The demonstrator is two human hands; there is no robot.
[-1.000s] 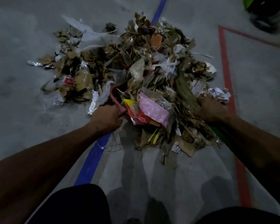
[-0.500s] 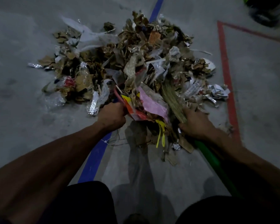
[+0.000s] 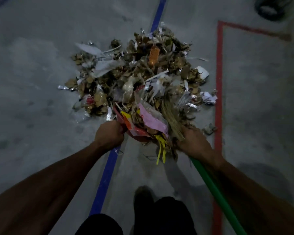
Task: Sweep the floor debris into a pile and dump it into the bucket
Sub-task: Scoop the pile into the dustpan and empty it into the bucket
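A wide pile of debris (image 3: 143,72), made of dry leaves, cardboard scraps, foil and plastic, lies on the grey concrete floor. My left hand (image 3: 109,135) grips the edge of a red dustpan (image 3: 136,131) loaded with wrappers, a pink bag and yellow strips, raised at the pile's near side. My right hand (image 3: 196,145) holds the broom where its green handle (image 3: 215,192) meets the straw bristles (image 3: 171,119). The bristles press against the load on the pan. No bucket is in view.
A blue floor line (image 3: 105,175) runs under the pile toward me. A red line (image 3: 219,82) borders the right side. A dark object (image 3: 270,9) sits at the top right corner. My foot (image 3: 143,199) and dark shorts show at the bottom.
Both hands have drawn closer to me and lifted the loaded dustpan off the floor. My head rose, so the pile looks smaller and farther away.
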